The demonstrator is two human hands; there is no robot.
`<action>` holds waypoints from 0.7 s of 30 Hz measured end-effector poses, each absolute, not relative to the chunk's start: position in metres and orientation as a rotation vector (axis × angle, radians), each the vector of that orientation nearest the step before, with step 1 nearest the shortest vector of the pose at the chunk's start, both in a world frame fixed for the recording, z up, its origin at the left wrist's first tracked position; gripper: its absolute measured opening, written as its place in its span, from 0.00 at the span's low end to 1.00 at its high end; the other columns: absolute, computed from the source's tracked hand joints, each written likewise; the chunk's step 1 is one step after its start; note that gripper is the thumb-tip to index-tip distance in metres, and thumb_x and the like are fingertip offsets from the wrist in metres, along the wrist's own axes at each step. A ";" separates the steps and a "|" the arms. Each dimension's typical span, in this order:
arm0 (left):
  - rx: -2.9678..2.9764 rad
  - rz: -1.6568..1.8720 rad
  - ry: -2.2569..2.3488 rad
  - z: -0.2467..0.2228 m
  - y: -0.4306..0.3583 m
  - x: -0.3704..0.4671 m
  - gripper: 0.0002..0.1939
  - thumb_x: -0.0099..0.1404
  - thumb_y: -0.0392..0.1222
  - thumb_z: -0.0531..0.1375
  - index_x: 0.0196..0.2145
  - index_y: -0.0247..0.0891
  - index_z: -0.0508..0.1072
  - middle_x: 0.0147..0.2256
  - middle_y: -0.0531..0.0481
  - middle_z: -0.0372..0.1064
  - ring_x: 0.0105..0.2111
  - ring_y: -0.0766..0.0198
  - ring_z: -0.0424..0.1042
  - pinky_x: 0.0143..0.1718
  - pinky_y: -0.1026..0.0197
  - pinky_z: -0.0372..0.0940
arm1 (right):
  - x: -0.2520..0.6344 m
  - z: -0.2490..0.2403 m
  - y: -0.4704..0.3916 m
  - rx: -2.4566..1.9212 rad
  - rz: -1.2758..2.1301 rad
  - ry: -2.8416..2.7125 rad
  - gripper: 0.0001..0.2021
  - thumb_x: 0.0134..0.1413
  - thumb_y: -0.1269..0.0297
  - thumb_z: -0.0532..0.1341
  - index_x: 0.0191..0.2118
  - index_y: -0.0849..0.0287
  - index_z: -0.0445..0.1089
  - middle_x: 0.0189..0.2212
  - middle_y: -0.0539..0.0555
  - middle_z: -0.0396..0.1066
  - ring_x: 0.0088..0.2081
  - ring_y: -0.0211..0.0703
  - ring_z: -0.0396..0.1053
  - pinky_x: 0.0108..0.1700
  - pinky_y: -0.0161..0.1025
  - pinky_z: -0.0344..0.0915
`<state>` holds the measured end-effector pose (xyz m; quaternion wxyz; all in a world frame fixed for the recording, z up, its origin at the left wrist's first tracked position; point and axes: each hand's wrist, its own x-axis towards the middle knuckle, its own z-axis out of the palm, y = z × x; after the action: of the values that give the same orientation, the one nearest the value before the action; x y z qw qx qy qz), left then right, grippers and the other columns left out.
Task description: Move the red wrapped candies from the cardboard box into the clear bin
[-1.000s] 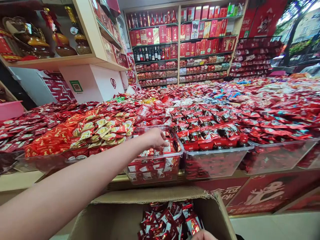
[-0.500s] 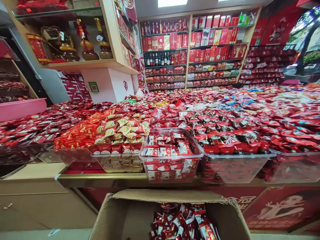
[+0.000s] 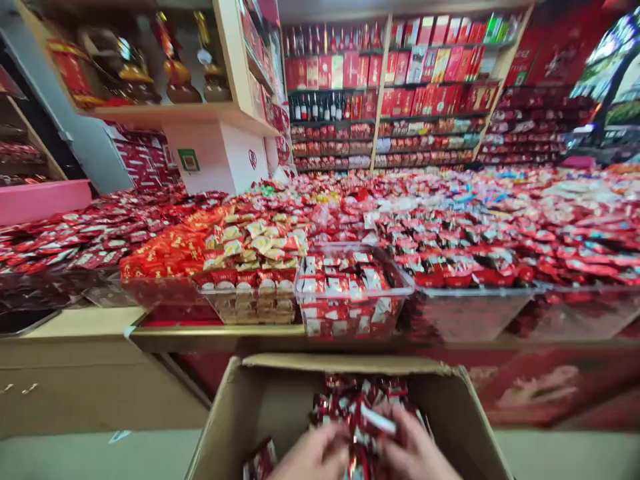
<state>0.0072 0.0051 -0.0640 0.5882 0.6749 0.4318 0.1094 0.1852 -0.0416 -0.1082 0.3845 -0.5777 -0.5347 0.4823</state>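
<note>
One pink basin (image 3: 45, 203) stands at the far left, beside a spread of dark red packets (image 3: 95, 240) along the display counter (image 3: 95, 325). Bright orange-red packets (image 3: 165, 253) come next, then a heap of cream and gold packets (image 3: 257, 237) in a clear tub at the counter's front edge.

In front of that edge is an open carton (image 3: 335, 363). Toward its left wall lies a small cluster of packets (image 3: 261, 460). Right of this, the left hand (image 3: 316, 453) is in the carton, fingers curled toward the middle; blur hides whether it grips anything. A loose heap of red and white packets (image 3: 340, 400) runs from the middle of the carton's back edge down between the hands. Above it, at the counter's front edge, a clear bin (image 3: 353, 293) holds similar-coloured packets in rows. The right hand (image 3: 417, 448) is at the heap's right side, fingers bent around a packet with a white strip (image 3: 377, 421); I cannot tell whether it is pinched or only touched.

Farther right along the counter's front edge sit black and red packets (image 3: 470, 267), then more red packets (image 3: 585, 257).
</note>
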 end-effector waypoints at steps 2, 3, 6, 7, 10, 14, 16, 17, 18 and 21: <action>1.326 0.476 0.999 -0.052 0.002 0.021 0.19 0.57 0.47 0.54 0.47 0.42 0.65 0.36 0.50 0.72 0.33 0.63 0.69 0.30 0.63 0.63 | 0.180 -0.081 -0.047 -1.221 1.365 -0.949 0.12 0.44 0.60 0.59 0.36 0.58 0.60 0.27 0.49 0.67 0.28 0.37 0.65 0.30 0.34 0.61; 1.223 0.556 0.961 -0.045 0.001 0.028 0.20 0.57 0.47 0.55 0.47 0.41 0.65 0.36 0.50 0.71 0.32 0.64 0.69 0.29 0.64 0.63 | 0.178 -0.068 -0.049 -1.138 1.401 -0.825 0.12 0.42 0.63 0.62 0.34 0.59 0.60 0.25 0.47 0.66 0.27 0.35 0.65 0.30 0.33 0.61; 1.113 0.687 1.012 -0.023 -0.001 0.043 0.12 0.52 0.45 0.60 0.32 0.35 0.73 0.26 0.51 0.71 0.23 0.69 0.67 0.26 0.67 0.61 | 0.178 -0.037 -0.053 -0.945 1.488 -0.585 0.10 0.43 0.65 0.62 0.32 0.60 0.62 0.24 0.48 0.68 0.26 0.34 0.65 0.32 0.34 0.62; 1.102 0.706 1.020 -0.018 -0.001 0.045 0.10 0.51 0.44 0.61 0.29 0.34 0.73 0.24 0.52 0.71 0.22 0.69 0.66 0.26 0.67 0.61 | 0.179 -0.032 -0.054 -0.902 1.496 -0.531 0.08 0.45 0.64 0.61 0.31 0.60 0.62 0.23 0.48 0.69 0.25 0.34 0.65 0.31 0.34 0.63; 1.040 0.743 0.974 -0.007 -0.004 0.049 0.07 0.51 0.41 0.62 0.25 0.34 0.73 0.23 0.53 0.70 0.23 0.70 0.66 0.27 0.67 0.63 | 0.181 -0.026 -0.060 -0.834 1.481 -0.430 0.04 0.47 0.66 0.59 0.28 0.60 0.64 0.22 0.47 0.68 0.24 0.32 0.65 0.30 0.31 0.63; 0.945 0.764 0.901 -0.003 -0.009 0.050 0.05 0.52 0.39 0.61 0.25 0.34 0.73 0.22 0.54 0.71 0.25 0.69 0.67 0.30 0.65 0.64 | 0.181 -0.025 -0.065 -0.769 1.507 -0.356 0.03 0.49 0.68 0.58 0.27 0.60 0.65 0.25 0.47 0.69 0.28 0.30 0.65 0.33 0.29 0.64; 0.913 0.759 0.878 -0.002 -0.011 0.052 0.05 0.54 0.39 0.60 0.26 0.34 0.73 0.24 0.53 0.72 0.27 0.68 0.68 0.31 0.65 0.64 | 0.179 -0.024 -0.065 -0.768 1.470 -0.372 0.04 0.50 0.67 0.57 0.27 0.59 0.65 0.26 0.47 0.69 0.29 0.31 0.65 0.35 0.30 0.64; 0.891 0.767 0.872 -0.001 -0.013 0.054 0.05 0.55 0.39 0.59 0.29 0.35 0.72 0.27 0.52 0.72 0.29 0.68 0.68 0.33 0.65 0.64 | 0.178 -0.024 -0.065 -0.801 1.411 -0.410 0.05 0.51 0.66 0.56 0.27 0.58 0.64 0.27 0.48 0.69 0.29 0.33 0.66 0.36 0.33 0.65; 0.858 0.770 0.866 0.001 -0.015 0.055 0.06 0.57 0.39 0.57 0.32 0.37 0.72 0.31 0.52 0.72 0.32 0.67 0.69 0.35 0.64 0.64 | 0.177 -0.025 -0.064 -0.872 1.317 -0.474 0.05 0.52 0.65 0.55 0.28 0.58 0.64 0.28 0.48 0.69 0.31 0.35 0.66 0.37 0.36 0.65; 0.699 0.719 0.762 0.004 -0.024 0.057 0.12 0.61 0.42 0.53 0.44 0.42 0.66 0.43 0.50 0.67 0.42 0.65 0.66 0.43 0.62 0.61 | 0.171 -0.030 -0.065 -1.183 0.851 -0.847 0.05 0.52 0.65 0.54 0.35 0.56 0.65 0.36 0.53 0.69 0.40 0.41 0.65 0.45 0.44 0.61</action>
<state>0.0568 -0.0239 0.0036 0.8081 0.3269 0.3563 0.3363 0.1712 -0.0654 -0.0304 0.6653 -0.5240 -0.3749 0.3770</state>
